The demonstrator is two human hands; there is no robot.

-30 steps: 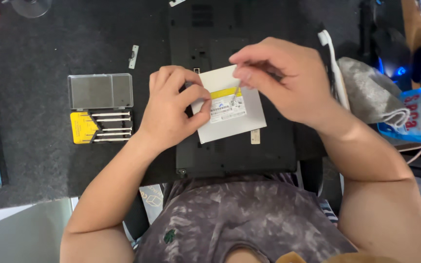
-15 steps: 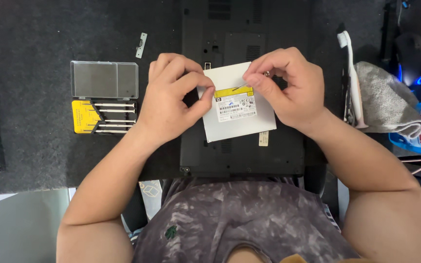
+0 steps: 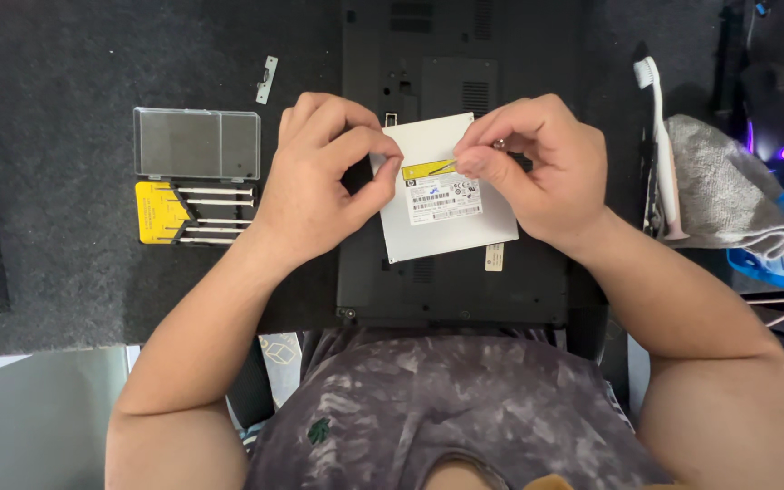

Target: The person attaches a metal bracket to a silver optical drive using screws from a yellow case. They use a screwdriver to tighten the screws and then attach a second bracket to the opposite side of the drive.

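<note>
Plainly, the slim white optical drive (image 3: 442, 204) sat over the upturned black laptop (image 3: 455, 272), pinched at its left edge by the left hand (image 3: 319, 177) and top edge by the right hand (image 3: 537, 168); stiff, light, probably best gripped by its edges.

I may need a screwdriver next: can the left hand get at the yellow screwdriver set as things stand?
Probably yes. The yellow screwdriver set lies open on the mat just left of the left hand with nothing between them, but that hand is holding the white drive and would need to let go first.
</note>
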